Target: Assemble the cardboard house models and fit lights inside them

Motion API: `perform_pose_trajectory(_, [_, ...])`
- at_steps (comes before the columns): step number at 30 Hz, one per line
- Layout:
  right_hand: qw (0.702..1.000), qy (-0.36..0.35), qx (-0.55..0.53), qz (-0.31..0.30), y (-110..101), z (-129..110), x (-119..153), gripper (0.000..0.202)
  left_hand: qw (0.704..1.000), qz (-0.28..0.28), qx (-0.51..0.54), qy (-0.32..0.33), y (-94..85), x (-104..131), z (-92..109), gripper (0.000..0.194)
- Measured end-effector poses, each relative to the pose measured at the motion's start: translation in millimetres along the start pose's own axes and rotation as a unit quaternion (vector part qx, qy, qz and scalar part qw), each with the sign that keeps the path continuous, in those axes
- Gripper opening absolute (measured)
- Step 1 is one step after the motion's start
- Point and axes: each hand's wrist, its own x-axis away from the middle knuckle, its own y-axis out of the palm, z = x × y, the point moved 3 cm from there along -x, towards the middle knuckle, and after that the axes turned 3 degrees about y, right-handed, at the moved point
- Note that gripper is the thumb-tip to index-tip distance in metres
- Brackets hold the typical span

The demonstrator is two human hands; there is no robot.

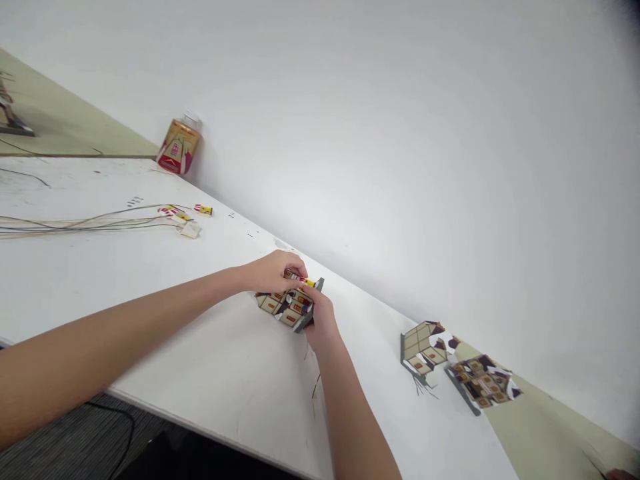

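Observation:
A miniature model house (290, 319) with cream walls, small red-framed windows and a grey base is held tilted above the white table. My left hand (273, 272) is closed on its upper side, fingers curled over the edge. From the right, my right hand (321, 319) grips the grey base, its thumb reaching toward the left fingertips. Between the two hands sits a small yellow piece (309, 283) with red and white stripes, against the house. Thin wires (316, 387) hang below the right hand. The fingers partly cover the house.
Two similar model houses (423, 347) (484, 381) stand at the right near the wall. Striped yellow pieces (203, 210) and long thin wires (100, 221) lie on the left. A bottle with a red and gold label (179, 145) stands by the wall. A black cable (131, 433) runs below the table edge.

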Motion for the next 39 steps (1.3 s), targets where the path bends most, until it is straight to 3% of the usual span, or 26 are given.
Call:
perform_pose_trajectory(9, [0.999,0.002,0.037,-0.004,-6,0,-5,0.025,0.999,0.002,0.038,-0.017,2.5,2,-7,0.027])
perform_pose_trajectory(22, [0.999,-0.008,0.052,-0.01,-2,-8,5,0.027,1.0,-0.013,0.023,0.006,0.5,0,-2,0.019])
perform_pose_trajectory(39, [0.998,0.006,0.059,-0.034,-4,-5,-4,0.027,0.999,-0.024,0.037,-0.013,0.3,-1,-2,0.022])
